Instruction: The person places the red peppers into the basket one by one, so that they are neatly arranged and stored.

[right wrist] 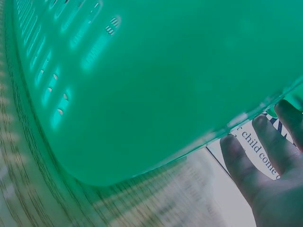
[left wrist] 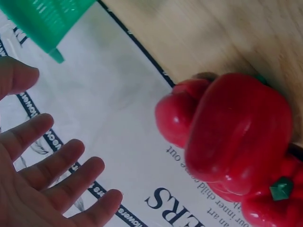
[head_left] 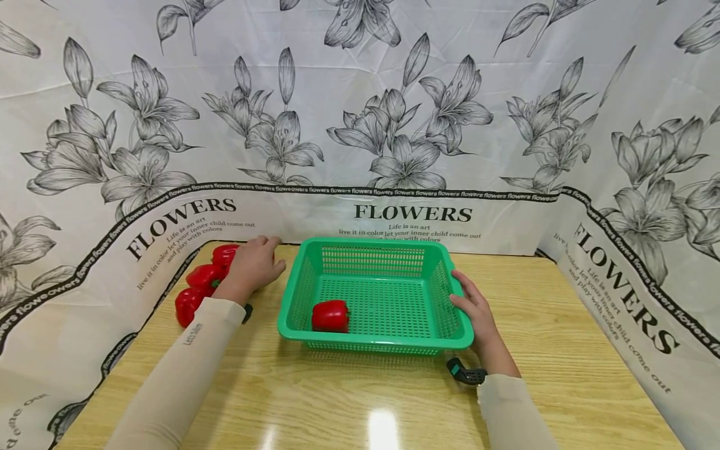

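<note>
A green plastic basket (head_left: 375,247) stands mid-table with one red bell pepper (head_left: 330,315) in its near left corner. Three more red peppers (head_left: 204,275) lie in a row at the table's left edge, against the cloth. My left hand (head_left: 254,265) hovers open just right of them, fingers spread (left wrist: 57,179), holding nothing; the left wrist view shows the peppers (left wrist: 236,137) close beside it. My right hand (head_left: 475,312) rests with straight fingers against the basket's right rim, seen under the green wall (right wrist: 142,85) in the right wrist view.
A flower-printed cloth (head_left: 394,125) walls in the wooden table (head_left: 349,400) at the back and both sides. A dark wrist strap (head_left: 467,374) shows near my right sleeve.
</note>
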Demonstrator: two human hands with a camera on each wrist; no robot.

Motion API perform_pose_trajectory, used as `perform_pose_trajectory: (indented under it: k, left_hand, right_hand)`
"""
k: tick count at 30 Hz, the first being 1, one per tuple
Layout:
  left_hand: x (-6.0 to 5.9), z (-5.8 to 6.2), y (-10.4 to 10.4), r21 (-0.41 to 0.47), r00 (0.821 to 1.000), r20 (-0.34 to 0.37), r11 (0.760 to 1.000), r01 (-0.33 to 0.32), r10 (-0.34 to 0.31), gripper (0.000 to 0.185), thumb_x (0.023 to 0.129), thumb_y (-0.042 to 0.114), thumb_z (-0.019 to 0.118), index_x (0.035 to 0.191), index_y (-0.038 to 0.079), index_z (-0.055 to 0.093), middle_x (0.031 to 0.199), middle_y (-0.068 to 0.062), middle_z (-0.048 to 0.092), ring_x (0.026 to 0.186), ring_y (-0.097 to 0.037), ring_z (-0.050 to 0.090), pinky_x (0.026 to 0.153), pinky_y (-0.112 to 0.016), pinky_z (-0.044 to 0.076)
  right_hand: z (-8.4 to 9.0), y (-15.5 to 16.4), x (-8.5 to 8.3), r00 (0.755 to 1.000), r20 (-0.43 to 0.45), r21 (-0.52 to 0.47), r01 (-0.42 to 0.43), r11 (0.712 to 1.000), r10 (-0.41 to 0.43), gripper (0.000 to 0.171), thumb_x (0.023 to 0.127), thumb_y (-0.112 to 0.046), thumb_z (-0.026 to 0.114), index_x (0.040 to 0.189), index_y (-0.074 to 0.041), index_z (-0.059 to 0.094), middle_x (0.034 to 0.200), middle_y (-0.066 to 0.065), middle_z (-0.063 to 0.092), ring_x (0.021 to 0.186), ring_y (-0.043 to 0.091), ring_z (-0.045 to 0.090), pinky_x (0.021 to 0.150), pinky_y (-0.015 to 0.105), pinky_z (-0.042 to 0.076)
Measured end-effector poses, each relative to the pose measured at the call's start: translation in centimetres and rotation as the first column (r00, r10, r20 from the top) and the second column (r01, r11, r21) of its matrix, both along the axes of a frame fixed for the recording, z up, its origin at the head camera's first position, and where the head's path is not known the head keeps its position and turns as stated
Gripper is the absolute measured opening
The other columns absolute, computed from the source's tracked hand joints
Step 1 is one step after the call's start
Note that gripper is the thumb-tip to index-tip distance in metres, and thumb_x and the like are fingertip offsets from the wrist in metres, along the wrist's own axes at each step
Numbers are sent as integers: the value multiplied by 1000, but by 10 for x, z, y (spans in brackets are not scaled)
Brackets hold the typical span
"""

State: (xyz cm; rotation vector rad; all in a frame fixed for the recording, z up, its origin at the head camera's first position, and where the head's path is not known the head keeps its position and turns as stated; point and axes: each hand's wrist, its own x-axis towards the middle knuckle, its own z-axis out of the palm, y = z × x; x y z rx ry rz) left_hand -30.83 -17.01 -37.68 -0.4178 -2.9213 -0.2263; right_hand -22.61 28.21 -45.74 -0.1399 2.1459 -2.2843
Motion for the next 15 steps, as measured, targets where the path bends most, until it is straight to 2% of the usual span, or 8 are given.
perform_pose_trajectory:
  k: [7,15]
  left_hand:
    - [-2,-8,-6,-15,998,11,998,-66,66,62,90,42,53,139,6,45,131,-22,52,120,-41,48,96,-62,41]
    - [-7,-14,-14,24,996,22,996,-83,83,61,88,41,55,138,7,45,129,-22,51,115,-42,48,96,-64,41]
  right_hand:
    - [0,0,0,1000,-3,-6,-10,1000,10,60,101,-22,47,155,-17,20,162,11,15,119,8,45,86,23,52]
    - [0,0,0,1000,-6,6,-6,1000,6,60,102,-22,47,155,-17,20,162,11,16,119,8,45,86,22,51]
